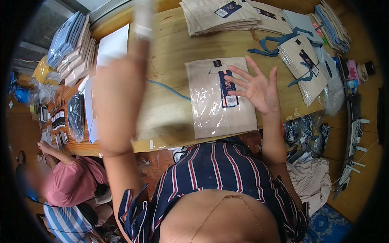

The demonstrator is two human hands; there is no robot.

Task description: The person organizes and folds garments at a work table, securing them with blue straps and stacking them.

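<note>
Cream-coloured folded cloth in a clear plastic bag (202, 117) lies flat at the centre of the frame, on a worn, yellowish wooden table (166, 117). At the lower left, another person in a pink top (75, 182) sits with forearms toward the neighbouring table edge. Above, at the upper left, stands a pile of blue and pale folded fabric in clear plastic (67, 48); below that pile lies a flat black packet in clear plastic (75, 115). Next comes a flat white rectangular sheet (114, 44), partly covered by the left hand (119, 89). That hand is raised and motion-blurred, with something whitish at its upper end; I cannot tell whether it grasps anything. A thin blue cord (168, 89) runs to the left edge of the bagged cloth. On the cloth sits a dark navy rectangular card tag (229, 89). At the top centre is a pile of bagged cream fabric (219, 22). Right of the tag, the right hand (261, 91) is empty, palm showing and fingers spread, their tips overlapping the tag in view; contact is unclear. At the upper right rests another bagged cream piece with blue straps (302, 67).
</note>
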